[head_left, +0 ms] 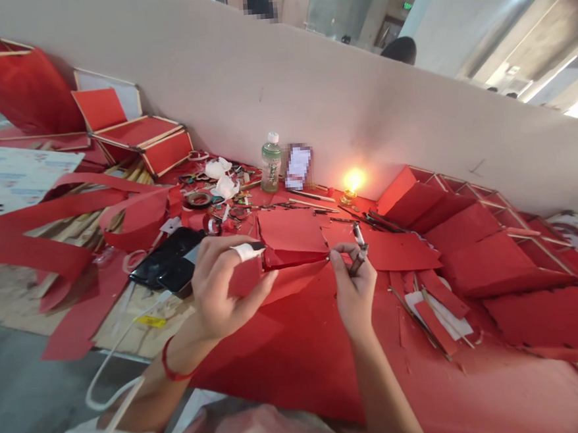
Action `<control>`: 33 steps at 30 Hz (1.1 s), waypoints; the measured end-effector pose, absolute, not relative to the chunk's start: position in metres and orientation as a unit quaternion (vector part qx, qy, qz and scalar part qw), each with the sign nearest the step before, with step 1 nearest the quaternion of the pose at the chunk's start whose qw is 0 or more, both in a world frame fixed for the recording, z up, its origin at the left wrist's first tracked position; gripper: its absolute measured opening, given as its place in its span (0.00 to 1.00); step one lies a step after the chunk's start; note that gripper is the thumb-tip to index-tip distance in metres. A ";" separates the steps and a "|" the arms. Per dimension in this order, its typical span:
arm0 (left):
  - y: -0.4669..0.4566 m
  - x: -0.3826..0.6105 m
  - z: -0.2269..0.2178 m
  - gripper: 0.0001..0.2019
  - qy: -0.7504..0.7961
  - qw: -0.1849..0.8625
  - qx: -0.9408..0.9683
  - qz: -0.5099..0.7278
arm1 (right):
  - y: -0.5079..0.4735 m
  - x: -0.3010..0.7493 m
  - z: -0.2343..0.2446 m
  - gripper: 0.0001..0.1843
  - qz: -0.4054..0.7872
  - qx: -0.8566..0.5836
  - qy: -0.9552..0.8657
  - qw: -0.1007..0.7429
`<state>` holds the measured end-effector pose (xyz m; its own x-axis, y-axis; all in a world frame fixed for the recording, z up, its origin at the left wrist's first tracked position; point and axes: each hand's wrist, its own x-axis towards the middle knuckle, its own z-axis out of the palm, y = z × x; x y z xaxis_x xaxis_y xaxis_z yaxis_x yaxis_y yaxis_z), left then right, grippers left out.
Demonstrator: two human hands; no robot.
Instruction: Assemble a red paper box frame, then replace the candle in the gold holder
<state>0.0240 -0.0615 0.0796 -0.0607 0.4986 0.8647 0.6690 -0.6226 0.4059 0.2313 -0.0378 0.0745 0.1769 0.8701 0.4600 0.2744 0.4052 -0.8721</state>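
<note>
Between my two hands is a small folded red card piece (293,233), its lower side open as a dark red slot. My left hand (222,290), white tape round one finger, grips its left end between fingers and thumb. At the right corner my right hand (355,278) pinches the edge with thumb and forefinger. A slim tool with a shiny metal end (358,233) sticks up from the same hand; its kind is unclear. Large red sheets (278,349) lie beneath both hands. Beside my left wrist is a black glossy case or pouch (173,261).
A small lamp (349,196) burns with a naked flame near the wall, beside a phone (299,166) and a bottle (271,162). Red framed boxes (488,235) line the right; another red frame (143,144), sticks and red strips (70,205) crowd the left. A white cable (95,382) hangs over the front edge.
</note>
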 end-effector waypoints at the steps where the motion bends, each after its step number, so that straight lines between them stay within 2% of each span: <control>1: -0.063 0.025 0.085 0.18 -0.421 0.085 -0.707 -0.562 | -0.038 0.230 0.074 0.13 0.247 -0.487 -0.587 0.598; 4: -0.058 0.029 0.101 0.15 -0.415 0.074 -0.752 -0.506 | -0.037 0.228 0.070 0.13 0.247 -0.489 -0.578 0.604; 10: -0.044 0.021 0.115 0.03 -0.423 0.083 -0.774 -0.464 | -0.035 0.228 0.067 0.13 0.261 -0.481 -0.575 0.608; 14: -0.044 0.007 0.111 0.01 -0.410 0.048 -0.783 -0.464 | -0.036 0.228 0.067 0.12 0.272 -0.475 -0.586 0.598; 18: -0.046 -0.003 0.103 0.03 -0.391 0.024 -0.785 -0.480 | -0.037 0.231 0.068 0.10 0.248 -0.459 -0.612 0.594; 21: -0.047 -0.008 0.096 0.05 -0.398 0.001 -0.781 -0.482 | -0.042 0.235 0.073 0.07 0.192 -0.449 -0.645 0.588; 24: -0.047 -0.011 0.090 0.07 -0.388 0.013 -0.786 -0.481 | -0.049 0.234 0.082 0.05 0.081 -0.444 -0.689 0.566; 28: -0.045 -0.012 0.089 0.09 -0.326 0.097 -0.794 -0.504 | -0.054 0.222 0.089 0.11 -0.040 -0.381 -0.786 0.485; 33: -0.044 -0.008 0.089 0.11 -0.280 0.111 -0.782 -0.546 | -0.053 0.209 0.089 0.16 -0.075 -0.360 -0.815 0.449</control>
